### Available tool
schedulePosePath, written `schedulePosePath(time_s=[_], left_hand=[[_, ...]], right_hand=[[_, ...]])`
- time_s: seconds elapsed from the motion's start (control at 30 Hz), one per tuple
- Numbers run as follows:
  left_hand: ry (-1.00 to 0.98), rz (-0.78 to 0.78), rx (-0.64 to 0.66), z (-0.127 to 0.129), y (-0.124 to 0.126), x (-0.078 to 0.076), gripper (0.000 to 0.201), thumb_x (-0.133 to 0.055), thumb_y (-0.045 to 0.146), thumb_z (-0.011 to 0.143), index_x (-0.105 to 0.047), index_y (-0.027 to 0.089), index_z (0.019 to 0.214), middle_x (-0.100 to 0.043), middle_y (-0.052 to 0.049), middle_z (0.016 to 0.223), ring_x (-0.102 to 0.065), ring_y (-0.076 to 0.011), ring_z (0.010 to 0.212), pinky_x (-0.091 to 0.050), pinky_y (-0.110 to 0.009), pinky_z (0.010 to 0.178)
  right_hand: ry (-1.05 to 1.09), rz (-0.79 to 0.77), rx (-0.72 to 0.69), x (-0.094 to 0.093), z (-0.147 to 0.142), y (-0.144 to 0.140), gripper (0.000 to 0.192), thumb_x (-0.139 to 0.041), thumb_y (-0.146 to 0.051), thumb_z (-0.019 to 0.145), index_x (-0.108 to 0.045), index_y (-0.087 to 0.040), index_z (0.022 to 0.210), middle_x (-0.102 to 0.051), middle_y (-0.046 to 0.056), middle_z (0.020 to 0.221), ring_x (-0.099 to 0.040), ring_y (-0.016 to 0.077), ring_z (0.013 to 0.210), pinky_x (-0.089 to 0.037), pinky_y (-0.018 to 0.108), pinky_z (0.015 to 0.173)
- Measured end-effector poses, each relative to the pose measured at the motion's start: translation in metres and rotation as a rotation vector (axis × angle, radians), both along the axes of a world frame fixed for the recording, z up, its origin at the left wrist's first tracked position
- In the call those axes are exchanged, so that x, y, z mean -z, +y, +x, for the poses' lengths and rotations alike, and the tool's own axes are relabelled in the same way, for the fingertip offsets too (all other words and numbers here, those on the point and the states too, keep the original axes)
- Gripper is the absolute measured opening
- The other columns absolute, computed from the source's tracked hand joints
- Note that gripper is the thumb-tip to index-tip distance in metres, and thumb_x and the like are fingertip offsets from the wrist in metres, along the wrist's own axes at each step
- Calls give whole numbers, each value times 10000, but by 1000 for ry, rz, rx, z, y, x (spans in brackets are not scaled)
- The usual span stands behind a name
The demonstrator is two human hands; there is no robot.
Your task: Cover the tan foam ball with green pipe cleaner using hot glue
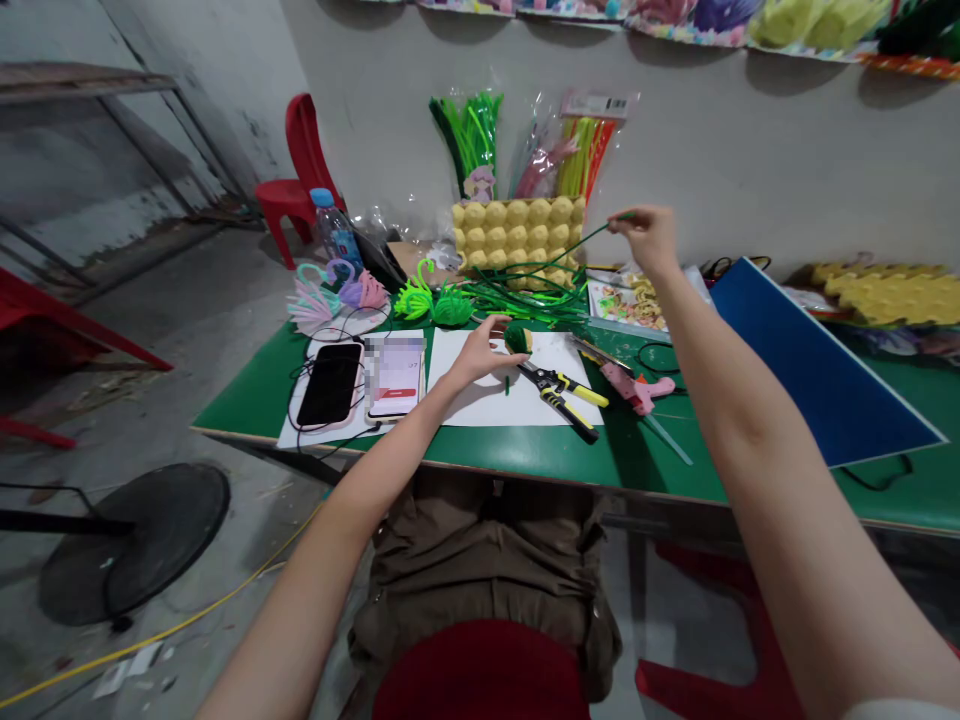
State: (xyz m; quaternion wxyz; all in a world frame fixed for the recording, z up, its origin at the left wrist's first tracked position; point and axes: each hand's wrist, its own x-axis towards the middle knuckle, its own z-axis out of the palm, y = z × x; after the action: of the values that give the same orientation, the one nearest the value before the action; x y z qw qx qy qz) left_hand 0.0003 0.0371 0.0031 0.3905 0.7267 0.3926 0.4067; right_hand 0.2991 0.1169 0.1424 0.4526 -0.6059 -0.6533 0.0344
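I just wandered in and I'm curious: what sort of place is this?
Probably a small handicraft workshop. Packs of pipe cleaners lean on the wall, finished pipe-cleaner swans sit on the green table, and a pink glue gun lies beside pliers.

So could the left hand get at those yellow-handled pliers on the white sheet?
Probably yes. The left hand rests on a small green ball, and the yellow-handled pliers lie just beside it on the white paper sheet with nothing between. It would have to release the ball first.
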Motion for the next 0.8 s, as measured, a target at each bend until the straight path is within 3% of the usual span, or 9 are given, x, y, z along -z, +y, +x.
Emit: schedulePosePath(time_s=[0.07, 0.17, 0.33, 0.5, 0.57, 0.63, 0.7, 0.8], left_hand=[[-8, 9, 6, 0, 0, 0, 706, -900, 396, 601, -582, 202, 1201, -705, -113, 1242, -682, -281, 1137, -567, -409, 893], [-28, 14, 28, -1, 0, 0, 703, -904, 392, 596, -583, 206, 1193, -714, -111, 1220, -684, -276, 1135, -563, -398, 893], [-66, -23, 55, -2, -1, -3, 747, -919, 423, 572, -585, 196, 1200, -704, -121, 1222, -684, -272, 1137, -555, -385, 911], [-106, -60, 55, -2, 0, -4, 734, -927, 436, 574, -591, 196, 1181, -674, -117, 1220, -688, -268, 1121, -569, -393, 924], [-162, -96, 63, -2, 0, -5, 725, -925, 446, 580, -588, 197, 1172, -642, -126, 1262, -699, -256, 1088, -574, -403, 927], [-218, -149, 63, -2, -2, -8, 730, -928, 438, 563, -586, 194, 1160, -617, -140, 1313, -704, -254, 1076, -574, -417, 939], [-255, -201, 50, -1, -4, -12, 739, -940, 415, 517, -601, 185, 1132, -622, -146, 1331, -691, -276, 1128, -558, -432, 984], [-320, -278, 39, 0, -7, -16, 726, -950, 410, 484, -643, 167, 1096, -675, -138, 1283, -655, -313, 1214, -502, -444, 1067]], right_hand=[[14, 22, 20, -17, 1, -1, 212, -632, -49, 911, -749, 34, 1067, -803, 185, 1019, -729, 106, 860, -516, 239, 823], [-127, 2, 29, -36, 2, -4, 288, -623, -129, 924, -740, 80, 1085, -792, 222, 1062, -716, 94, 897, -469, 223, 802], [-414, 30, 124, -60, 11, -12, 427, -507, -277, 991, -741, 74, 1056, -776, 200, 1100, -693, 173, 1093, -425, 316, 917], [-272, 375, 291, -78, 30, -27, 186, -627, -169, 967, -739, -28, 1012, -692, 227, 1225, -643, 263, 1227, -415, 419, 1075], [-140, 541, 326, -83, 37, -32, 192, -660, -236, 949, -717, -53, 948, -671, 234, 1209, -644, 304, 1233, -433, 452, 1081], [-19, 662, 284, -88, 43, -36, 354, -616, -435, 930, -683, -91, 878, -688, 187, 1046, -691, 303, 1151, -472, 433, 1027], [88, 769, 186, -95, 50, -41, 468, -533, -615, 861, -638, -160, 822, -635, 89, 851, -737, 244, 991, -507, 377, 924], [173, 909, -14, -107, 58, -60, 512, -494, -717, 795, -600, -217, 830, -532, 7, 796, -698, 134, 758, -522, 311, 791]])
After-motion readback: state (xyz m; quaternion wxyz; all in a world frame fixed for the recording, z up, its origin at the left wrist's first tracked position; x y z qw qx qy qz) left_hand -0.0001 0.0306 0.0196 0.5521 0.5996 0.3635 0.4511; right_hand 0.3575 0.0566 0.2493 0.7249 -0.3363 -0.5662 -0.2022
